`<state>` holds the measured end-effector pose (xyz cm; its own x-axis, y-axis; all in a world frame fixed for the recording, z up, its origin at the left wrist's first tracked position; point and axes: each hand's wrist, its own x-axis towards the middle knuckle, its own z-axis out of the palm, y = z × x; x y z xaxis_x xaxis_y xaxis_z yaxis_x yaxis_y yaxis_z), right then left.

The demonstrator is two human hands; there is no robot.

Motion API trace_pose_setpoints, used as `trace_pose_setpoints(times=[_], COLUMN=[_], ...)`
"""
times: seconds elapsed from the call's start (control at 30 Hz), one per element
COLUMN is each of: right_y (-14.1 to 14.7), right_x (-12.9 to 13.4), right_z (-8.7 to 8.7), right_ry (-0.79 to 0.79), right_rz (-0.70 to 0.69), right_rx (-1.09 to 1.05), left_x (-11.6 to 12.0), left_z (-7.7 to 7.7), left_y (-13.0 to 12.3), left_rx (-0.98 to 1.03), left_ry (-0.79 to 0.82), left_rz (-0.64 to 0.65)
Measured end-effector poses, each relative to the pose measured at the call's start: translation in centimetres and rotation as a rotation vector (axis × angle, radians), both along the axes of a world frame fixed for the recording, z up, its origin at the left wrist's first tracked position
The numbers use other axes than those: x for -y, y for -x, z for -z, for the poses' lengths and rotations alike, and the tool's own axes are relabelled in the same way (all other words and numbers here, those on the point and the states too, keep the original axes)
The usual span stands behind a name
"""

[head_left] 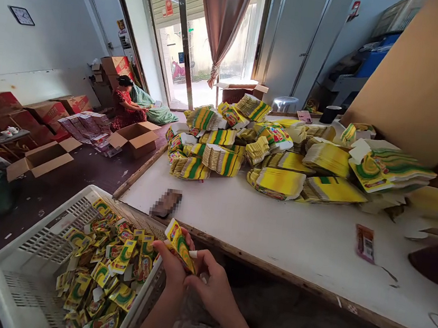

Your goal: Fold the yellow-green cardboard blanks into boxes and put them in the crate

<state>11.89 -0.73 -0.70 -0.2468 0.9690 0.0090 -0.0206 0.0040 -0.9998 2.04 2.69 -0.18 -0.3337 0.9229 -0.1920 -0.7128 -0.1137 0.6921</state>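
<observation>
A small yellow-and-green carton (180, 247) sits between the hands, above the near edge of the table (244, 220). The left hand (172, 266) grips it from the left, thumb in front and fingers behind; the right hand (213, 280) grasps its near right end. Just left of the hands, a white plastic crate (39, 243) holds a loose heap of similar cartons (123, 256). Farther left on the floor, two cardboard boxes (136, 140) stand with flaps open, their contents hidden.
</observation>
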Motion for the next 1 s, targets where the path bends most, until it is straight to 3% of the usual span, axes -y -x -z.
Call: trace_pose_setpoints(times=[0.23,0.4,0.6,0.73,0.87,0.93,1.0], right_y=[-2.0,-1.7,-1.9,-3.3,-6.7,-8.2,-9.0], right_x=[-1.5,-1.0,-1.1,-1.3,-1.6,-1.8,-1.6], right_z=[1.4,0.9,0.1,0.3,0.1,-0.3,-0.7], right_ry=[-0.071,-0.04,-0.012,-0.102,-0.352,-0.523,-0.672], right_rz=[0.298,0.314,0.412,0.402,0.407,0.345,0.225], right_rx=[-0.102,-0.153,-0.21,-0.141,0.116,0.31,0.465], left_x=[0.5,0.5,1.4,1.4,1.0,1.1,1.5], left_z=[0.7,0.5,1.8,2.6,0.6,-1.3,-3.1], left_y=[-0.6,-0.4,-1.1,-0.7,2.2,3.7,4.4], left_rx=[-0.214,-0.175,-0.326,-0.442,-0.591,-0.745,-0.992], left_ry=[-0.004,0.032,-0.044,-0.034,-0.166,-0.273,-0.335], left_rz=[0.078,0.07,0.251,0.324,0.316,0.315,0.404])
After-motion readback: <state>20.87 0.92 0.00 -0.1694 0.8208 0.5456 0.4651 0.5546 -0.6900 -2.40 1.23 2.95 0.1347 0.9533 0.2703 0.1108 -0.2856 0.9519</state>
